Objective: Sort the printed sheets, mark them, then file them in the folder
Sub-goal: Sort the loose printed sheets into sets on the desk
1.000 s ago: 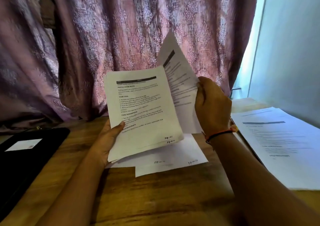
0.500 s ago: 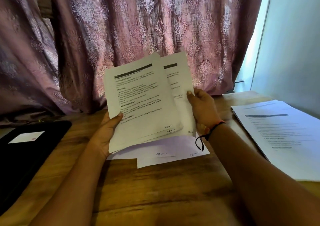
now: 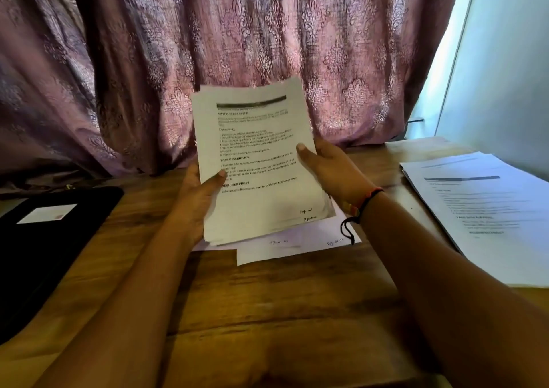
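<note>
I hold a bundle of printed sheets upright over the middle of the wooden table. My left hand grips its left edge, thumb on the front page. My right hand grips the right edge, thumb on the front as well. The top page carries a dark header bar, printed text and a handwritten page mark at its lower right. Beneath the bundle lie loose sheets flat on the table, each with a handwritten mark. A black folder with a white label lies shut at the left.
A second pile of printed sheets lies at the table's right side, near a pale wall. A patterned mauve curtain hangs right behind the table. The near part of the tabletop shows bare wood between my forearms.
My right hand brought the separated sheet back against the bundle, so the sheets now form one squared pile held by both hands. The bundle shifted slightly right.
</note>
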